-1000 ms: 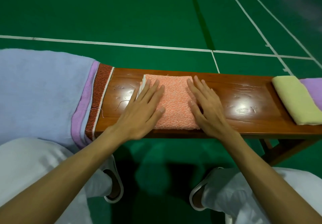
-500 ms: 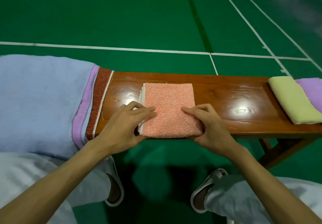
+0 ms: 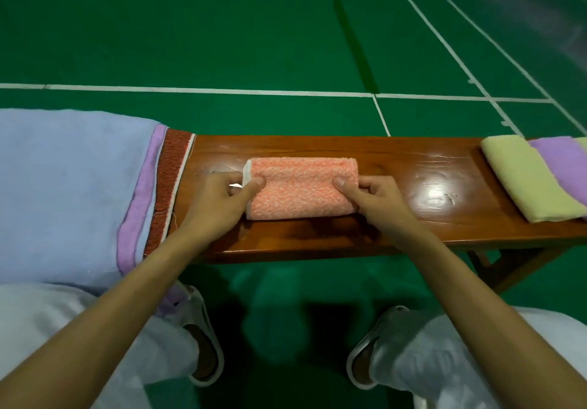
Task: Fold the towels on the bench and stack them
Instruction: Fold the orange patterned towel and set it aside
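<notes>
An orange towel (image 3: 301,187) lies folded into a short thick band on the middle of the wooden bench (image 3: 317,240). My left hand (image 3: 219,205) pinches its left end, thumb on top. My right hand (image 3: 378,202) pinches its right end the same way. At the bench's right end a folded yellow towel (image 3: 527,179) lies with a folded purple towel (image 3: 562,160) partly on it. A large pale blue towel (image 3: 70,192) with a purple and red-brown border drapes over the bench's left end.
The bench stands on a green court floor (image 3: 222,27) with white lines. Bare glossy wood (image 3: 428,186) shows between the orange towel and the yellow one. My knees in white trousers and grey slippers (image 3: 203,338) are below the bench's front edge.
Both hands went from lying flat on the orange towel to gripping its near edge, then folded that half over away from me. The towel is now half as deep.
</notes>
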### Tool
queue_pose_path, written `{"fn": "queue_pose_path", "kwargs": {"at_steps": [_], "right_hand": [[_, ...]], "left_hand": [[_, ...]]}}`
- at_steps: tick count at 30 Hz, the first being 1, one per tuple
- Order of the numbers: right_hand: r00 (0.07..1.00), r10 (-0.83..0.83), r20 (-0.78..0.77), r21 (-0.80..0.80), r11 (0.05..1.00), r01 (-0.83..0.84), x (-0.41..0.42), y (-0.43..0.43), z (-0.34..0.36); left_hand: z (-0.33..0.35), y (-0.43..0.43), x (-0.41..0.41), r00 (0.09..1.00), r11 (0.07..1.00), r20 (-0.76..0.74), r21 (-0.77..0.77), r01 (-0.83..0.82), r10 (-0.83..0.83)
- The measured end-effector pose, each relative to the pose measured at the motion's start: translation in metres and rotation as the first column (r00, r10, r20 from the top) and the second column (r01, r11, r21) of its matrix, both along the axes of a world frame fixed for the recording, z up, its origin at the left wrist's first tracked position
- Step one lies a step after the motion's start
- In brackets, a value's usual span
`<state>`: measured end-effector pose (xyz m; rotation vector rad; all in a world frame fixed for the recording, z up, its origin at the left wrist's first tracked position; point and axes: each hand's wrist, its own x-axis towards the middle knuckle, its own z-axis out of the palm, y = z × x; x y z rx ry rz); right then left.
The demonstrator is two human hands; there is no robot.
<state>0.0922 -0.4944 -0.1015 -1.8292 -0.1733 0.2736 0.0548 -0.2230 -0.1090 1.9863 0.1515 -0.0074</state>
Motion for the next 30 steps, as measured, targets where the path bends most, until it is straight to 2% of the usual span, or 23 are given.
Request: {"fn": "queue_pose_path", "kwargs": {"at_steps": [3,5,8,10,12,13,14,16,17,20,22,24,25,26,28,30], "right_hand": [[0.978,-0.172,-0.113,-0.098,0.982,0.162,0.011,0.007,0.001],[0.933,-0.317,-0.169,-0.161,0.943,0.291,0.019,0.013,0.000],[0.894,-0.443,-0.068,-0.231,0.879,0.418,0.025,0.023,-0.006],[0.897,-0.442,0.020,-0.273,0.860,0.430,0.025,0.028,-0.008],[0.906,-0.420,0.046,-0.297,0.861,0.414,0.025,0.028,-0.008],[0.914,-0.402,0.053,-0.308,0.864,0.398,0.025,0.028,-0.008],[0.922,-0.381,0.066,-0.325,0.865,0.381,0.024,0.028,-0.007],[0.936,-0.341,0.085,-0.369,0.862,0.347,0.021,0.029,-0.004],[0.943,-0.322,0.077,-0.387,0.863,0.326,0.020,0.030,-0.002],[0.948,-0.310,0.068,-0.458,0.835,0.306,0.018,0.026,0.006],[0.913,-0.337,0.228,-0.504,0.762,0.407,0.017,0.021,0.010],[0.822,-0.236,0.518,-0.470,0.724,0.505,0.012,0.020,0.016],[0.777,-0.123,0.617,-0.457,0.748,0.481,0.008,0.023,0.018],[0.765,0.017,0.643,-0.504,0.762,0.406,0.006,0.029,0.017],[0.793,0.291,0.535,-0.697,0.682,0.219,0.004,0.044,0.005],[0.853,0.367,0.371,-0.809,0.578,0.103,0.003,0.053,-0.012]], "left_hand": [[0.004,-0.010,0.009,0.977,0.993,-0.177,-0.003,-0.122,0.120],[0.006,-0.017,0.012,0.959,0.982,-0.209,0.026,-0.188,0.189],[0.009,-0.027,0.011,0.956,0.956,-0.120,0.159,-0.247,0.267],[0.006,-0.030,0.005,0.956,0.893,0.076,0.342,-0.292,0.283],[0.003,-0.031,-0.001,0.920,0.713,0.358,0.604,-0.357,0.158],[0.001,-0.033,-0.003,0.899,0.639,0.437,0.684,-0.353,0.028],[-0.001,-0.036,-0.003,0.884,0.607,0.451,0.739,-0.293,-0.122],[-0.006,-0.043,-0.002,0.870,0.539,0.342,0.836,-0.108,-0.356],[-0.011,-0.046,-0.002,0.874,0.488,0.256,0.873,-0.025,-0.412],[-0.023,-0.050,-0.001,0.911,0.445,0.091,0.889,0.108,-0.402],[-0.026,-0.050,0.001,0.919,0.453,0.074,0.884,0.120,-0.388],[-0.026,-0.050,0.003,0.920,0.452,0.080,0.885,0.111,-0.383],[-0.026,-0.050,0.003,0.920,0.454,0.085,0.884,0.108,-0.383],[-0.027,-0.050,0.003,0.918,0.462,0.090,0.881,0.108,-0.387],[-0.027,-0.049,0.001,0.915,0.477,0.094,0.871,0.116,-0.393],[-0.026,-0.048,0.000,0.932,0.527,0.082,0.841,0.126,-0.354]]}}
